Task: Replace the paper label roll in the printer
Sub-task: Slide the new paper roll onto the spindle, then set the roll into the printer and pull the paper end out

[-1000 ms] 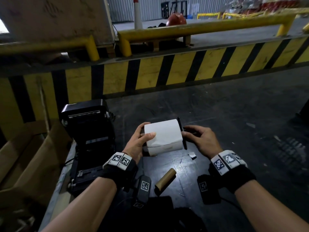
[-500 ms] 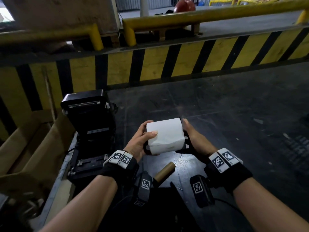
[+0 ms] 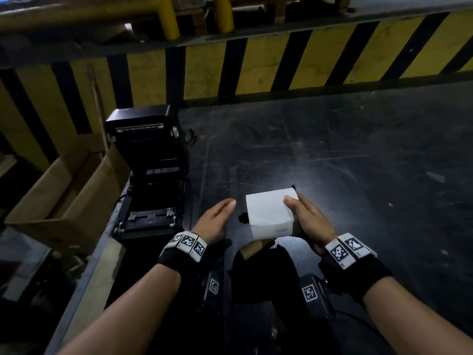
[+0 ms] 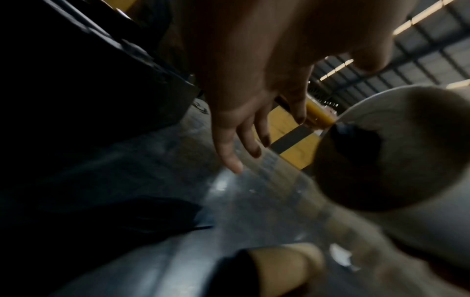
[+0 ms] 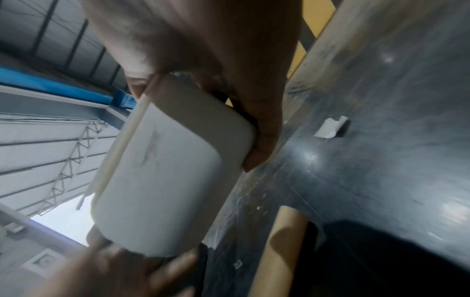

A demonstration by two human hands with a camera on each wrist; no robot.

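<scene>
White paper label roll (image 3: 268, 213), a fat cylinder threaded on a black plastic spindle, is held above the dark scuffed work surface (image 3: 332, 155) by the right hand (image 3: 308, 221), thumb on top and fingers wrapped under its right end. Its long axis runs left to right, and the black spindle stub pokes out of the left end, toward the left hand (image 3: 216, 219). That hand is relaxed with fingers nearly straight, holding nothing, just beside the stub and not touching it.

Off beyond the left hand, to its forward left, sits the black plastic label printer (image 3: 151, 180), lid tipped up, its roll bay exposed and apparently vacant. The left hand lies between roll and printer, so it is the nearer hand. A bare brown cardboard core (image 5: 279, 247) lies on the surface beneath the roll.
</scene>
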